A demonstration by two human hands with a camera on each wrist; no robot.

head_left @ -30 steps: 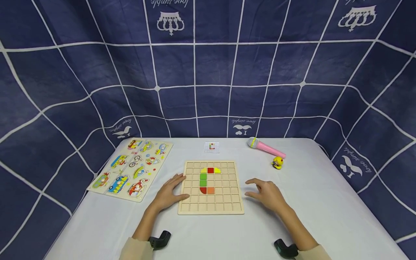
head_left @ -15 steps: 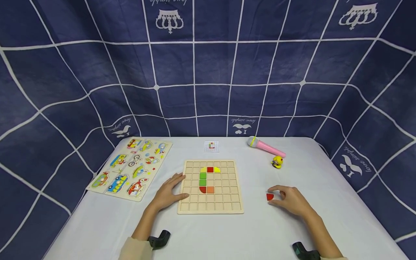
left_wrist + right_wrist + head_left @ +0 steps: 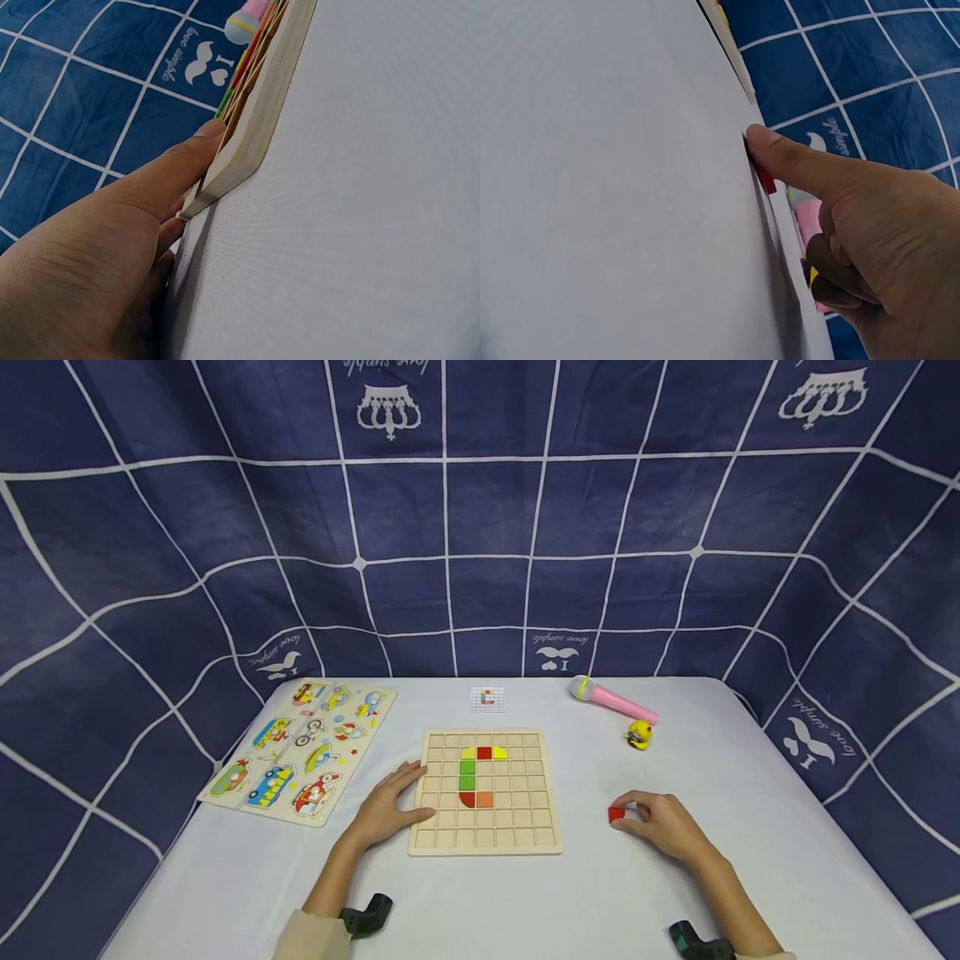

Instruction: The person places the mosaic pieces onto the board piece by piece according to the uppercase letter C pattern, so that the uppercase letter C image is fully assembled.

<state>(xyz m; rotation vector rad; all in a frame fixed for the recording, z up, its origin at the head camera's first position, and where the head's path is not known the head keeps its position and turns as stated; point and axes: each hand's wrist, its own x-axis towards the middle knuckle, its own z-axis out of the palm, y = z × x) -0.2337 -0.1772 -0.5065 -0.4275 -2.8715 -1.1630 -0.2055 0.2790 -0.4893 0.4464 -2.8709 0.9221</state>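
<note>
A wooden grid board [image 3: 517, 835] lies flat on the table, with green, red, yellow and orange pieces set in some cells in a C shape. My left hand [image 3: 388, 808] rests at the board's left side, fingers extended and touching its edge. In the left wrist view the thumb [image 3: 187, 161] lies along the board's rim [image 3: 251, 154]. To the right of the board, my right hand [image 3: 663, 825] pinches a small red piece [image 3: 616, 814] between thumb and index finger, at the tabletop. The thumb partly covers this red piece [image 3: 766, 180] in the right wrist view.
Behind the board lies a small pattern card [image 3: 487, 699] with a similar C shape. A vehicle puzzle board [image 3: 300, 752] is at the left. Toward the back right are a pink toy microphone [image 3: 618, 702] and a yellow duck figure [image 3: 639, 735]. A blue curtain [image 3: 495, 510] hangs behind.
My right hand has moved right, away from the board's edge, to the red piece, then shifted slightly left with the piece between its fingertips. The left hand has stayed in place.
</note>
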